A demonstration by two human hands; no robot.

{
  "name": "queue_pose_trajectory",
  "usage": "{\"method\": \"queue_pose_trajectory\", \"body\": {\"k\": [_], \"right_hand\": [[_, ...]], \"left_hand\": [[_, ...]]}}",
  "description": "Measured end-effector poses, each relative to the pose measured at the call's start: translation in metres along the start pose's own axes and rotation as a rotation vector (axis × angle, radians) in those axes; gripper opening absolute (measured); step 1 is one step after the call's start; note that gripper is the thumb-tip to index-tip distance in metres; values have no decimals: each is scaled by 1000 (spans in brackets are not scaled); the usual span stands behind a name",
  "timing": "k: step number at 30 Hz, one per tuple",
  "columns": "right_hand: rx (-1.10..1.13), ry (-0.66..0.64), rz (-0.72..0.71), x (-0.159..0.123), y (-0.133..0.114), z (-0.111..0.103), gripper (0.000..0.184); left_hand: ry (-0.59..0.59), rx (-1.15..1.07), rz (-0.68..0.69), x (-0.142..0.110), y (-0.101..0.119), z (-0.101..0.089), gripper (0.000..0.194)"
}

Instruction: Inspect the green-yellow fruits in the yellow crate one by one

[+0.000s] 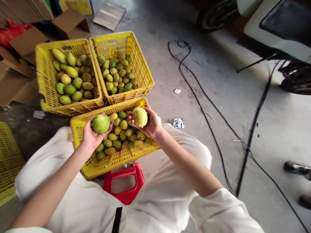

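My left hand [93,132] is closed around the underside of a round green citrus fruit [101,123] with a slightly bumpy peel. A smooth pale-yellow citrus fruit [140,116] rests in my right hand [153,123], its fingers curled about it. Both hands are raised over the near yellow crate [97,171], which stands tilted between my knees. Inside that crate lie many small green and yellow lemon-like fruits [113,137]; my hands partly cover them.
Beyond stand two more yellow crates, the left one [46,77] and right one [143,71], holding similar fruit. A red plastic stool [139,181] sits below me. Cardboard boxes [70,24] are at upper left. Black cables [206,113] cross the floor towards a parked scooter [274,29].
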State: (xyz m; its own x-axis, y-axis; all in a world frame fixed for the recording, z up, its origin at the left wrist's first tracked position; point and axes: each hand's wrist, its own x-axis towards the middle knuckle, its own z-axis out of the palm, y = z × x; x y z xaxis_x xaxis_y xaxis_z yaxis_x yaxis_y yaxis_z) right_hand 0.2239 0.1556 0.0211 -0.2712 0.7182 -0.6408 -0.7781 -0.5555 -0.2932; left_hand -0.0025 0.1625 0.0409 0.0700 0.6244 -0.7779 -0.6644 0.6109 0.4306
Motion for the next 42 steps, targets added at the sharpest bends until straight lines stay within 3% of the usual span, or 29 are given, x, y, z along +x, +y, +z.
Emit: {"method": "queue_pose_trajectory", "body": {"k": [8,19,29,35,42], "right_hand": [[-43,-15,-33,-2,1,3,12],[-49,98,-120,2,2,1,20],[-95,106,-168,0,6,2,22],[-48,59,-98,-3,7,5,19],[-30,42,-72,-1,13,11,29]], "left_hand": [[16,39,-8,-1,0,-2,32],[-29,82,77,-3,-7,-5,18],[160,69,173,8,-2,-13,10],[60,78,60,3,-3,-5,26],[56,74,-16,-1,-3,0,33]]}}
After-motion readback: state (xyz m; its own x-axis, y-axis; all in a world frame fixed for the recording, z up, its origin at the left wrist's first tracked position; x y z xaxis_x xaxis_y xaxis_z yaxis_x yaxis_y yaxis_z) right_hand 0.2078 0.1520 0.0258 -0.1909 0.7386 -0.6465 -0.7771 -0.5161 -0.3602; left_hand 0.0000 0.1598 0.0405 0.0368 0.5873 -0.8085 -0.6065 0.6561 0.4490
